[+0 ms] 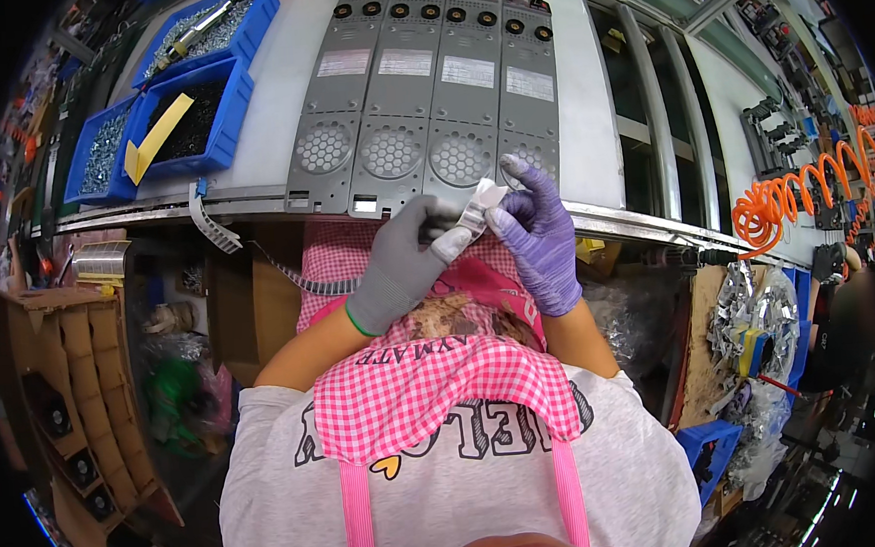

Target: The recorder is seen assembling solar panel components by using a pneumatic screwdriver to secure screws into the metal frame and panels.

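Note:
In front of my chest, just off the table's front edge, both hands meet at a small strip of white labels [476, 214]. My left hand [404, 262], in a grey glove, pinches the strip's lower end between thumb and fingers. From the right, my right hand [539, 239], in a purple glove, grips its upper end with the thumb and curled fingers. A folded white flap stands up between them. Behind the hands, several long grey metal units [387, 106] lie side by side on the table, each with a honeycomb vent and a white label.
Blue bins [203, 117] of small screws stand at the back left, with a yellow card [159, 138] and a screwdriver [204, 29]. A label strip [212, 222] hangs over the table edge. Metal rails [648, 110] and a coiled orange hose [788, 192] are at right; a cardboard divider box [92, 365] is at left.

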`<state>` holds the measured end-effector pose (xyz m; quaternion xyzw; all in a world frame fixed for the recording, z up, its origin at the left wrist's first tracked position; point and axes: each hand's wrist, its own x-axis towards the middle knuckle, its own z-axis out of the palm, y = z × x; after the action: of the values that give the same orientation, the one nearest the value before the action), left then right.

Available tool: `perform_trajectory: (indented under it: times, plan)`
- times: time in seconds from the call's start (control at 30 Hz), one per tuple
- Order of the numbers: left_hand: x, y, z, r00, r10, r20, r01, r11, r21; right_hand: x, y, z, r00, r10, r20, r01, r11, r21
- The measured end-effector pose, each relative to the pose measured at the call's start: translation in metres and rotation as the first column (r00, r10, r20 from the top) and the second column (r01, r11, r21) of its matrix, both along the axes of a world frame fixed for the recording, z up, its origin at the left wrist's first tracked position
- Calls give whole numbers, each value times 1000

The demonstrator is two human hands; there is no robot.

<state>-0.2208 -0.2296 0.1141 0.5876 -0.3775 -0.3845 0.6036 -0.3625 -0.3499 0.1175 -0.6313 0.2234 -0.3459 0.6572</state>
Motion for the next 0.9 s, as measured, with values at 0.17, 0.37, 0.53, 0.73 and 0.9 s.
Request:
perform_trajectory:
  times: [0.17,0.37,0.53,0.73,0.9]
  plan:
    - [16,-3,26,874,65,481,41,977,-207,-4,2,-1,990,116,-78,-108,989,101]
    - [19,3,25,942,-146,303,160,987,-20,-6,6,-6,988,106,-110,-119,985,-123]
    - [12,12,29,976,-58,208,56,998,19,-6,8,-7,979,168,-113,-175,983,-62]
    - [5,8,11,974,-11,225,14,1000,-9,-12,12,-7,990,118,-80,-128,984,-123]
    - [5,12,1,936,33,350,31,984,-176,-12,13,-12,996,94,6,-94,996,-3]
